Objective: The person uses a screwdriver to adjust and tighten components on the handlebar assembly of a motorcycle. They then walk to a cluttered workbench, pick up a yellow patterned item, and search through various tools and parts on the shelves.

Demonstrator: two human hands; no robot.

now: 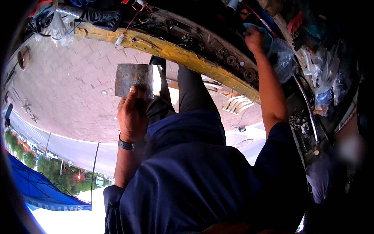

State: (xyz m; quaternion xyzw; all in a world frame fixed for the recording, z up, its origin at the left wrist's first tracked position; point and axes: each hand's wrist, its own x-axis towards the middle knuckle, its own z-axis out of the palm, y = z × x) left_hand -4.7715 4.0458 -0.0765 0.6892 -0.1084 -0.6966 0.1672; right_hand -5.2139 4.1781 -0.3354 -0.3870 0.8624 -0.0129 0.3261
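Observation:
A flat, roughly square metal plate, rust-spotted with one bright shiny edge, is pinched in my left hand. The thumb lies over its near edge, and a dark watch band circles that wrist. My right hand reaches up to the cluttered bench at the far right. Its fingers look curled, beside a teal item and just above a clear plastic bag. What those fingers hold, if anything, is hidden.
A bench edge wrapped in yellow tape crosses ahead, with bearings and rings behind it. A long metal bar and small hardware lie at right, near a person. Brick paving spreads at left; a blue canopy stands beyond.

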